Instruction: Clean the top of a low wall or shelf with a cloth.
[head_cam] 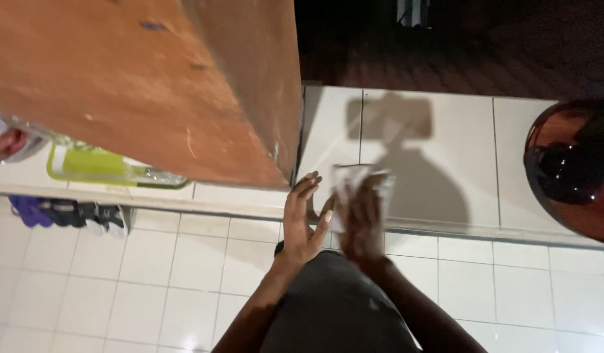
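At the centre of the frame, the right hand (362, 222) holds one pale, crumpled piece of thin material, apparently a wipe or clear wrapper (354, 178); motion blur prevents a firmer identification. The fingers are closed around its lower part, and its upper edge projects above them.

The left hand (304, 219) stands just beside it, open wide, with the fingers extended upward and the palm turned toward the right hand. It holds nothing. Whether its fingertips touch the wrapper cannot be determined.

Step in hand, as a judgement: the wrapper is being worked between the two hands, with the right hand carrying it and the left hand positioned to receive or press against it. The next move calls for the left hand to close on the free edge while the right hand keeps a firm hold, since thin material slips easily.

Count:
- Hands: two.
- Wrapper: one.
- Wooden door or panel (145, 85), upper left: one.
- Green tray (92, 167), left edge, on a tiled ledge: one.
- Dark red rounded vessel (576, 170), right edge: one.
- Shoes (69, 214), lower left on the tiled floor (171, 274): number not clear.
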